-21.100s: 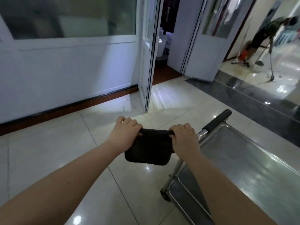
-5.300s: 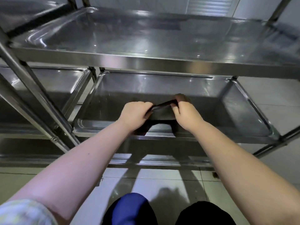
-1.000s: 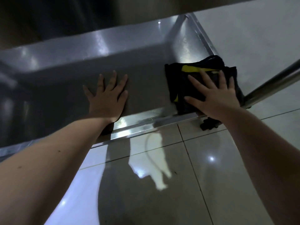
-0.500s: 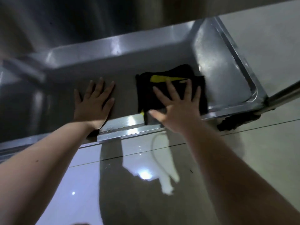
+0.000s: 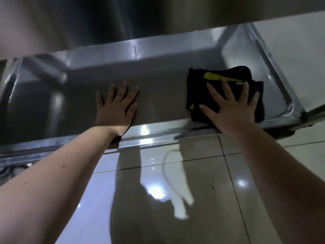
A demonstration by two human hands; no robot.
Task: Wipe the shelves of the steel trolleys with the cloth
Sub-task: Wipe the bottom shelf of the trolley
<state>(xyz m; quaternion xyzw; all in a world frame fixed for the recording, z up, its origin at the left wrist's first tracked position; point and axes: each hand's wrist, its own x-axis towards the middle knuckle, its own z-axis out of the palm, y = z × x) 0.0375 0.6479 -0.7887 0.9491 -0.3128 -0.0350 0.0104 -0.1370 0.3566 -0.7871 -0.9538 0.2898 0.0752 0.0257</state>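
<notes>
lower shelf (image 5: 158, 110) of a steel trolley: shallow tray with raised rim, seen from above, near edge bright. black cloth (image 5: 207, 88) with a yellow strip, bunched flat on the shelf floor towards the right end, near the right rim. right hand (image 5: 232, 111): palm down on the cloth, fingers straight and spread wide, pressing it to the steel. left hand (image 5: 117, 107): flat on bare shelf left of the cloth, well apart from it, fingers straight, holding nothing. upper shelf (image 5: 158, 20): underside overhead, far. glossy tiled floor (image 5: 158, 199): near, with reflections.
</notes>
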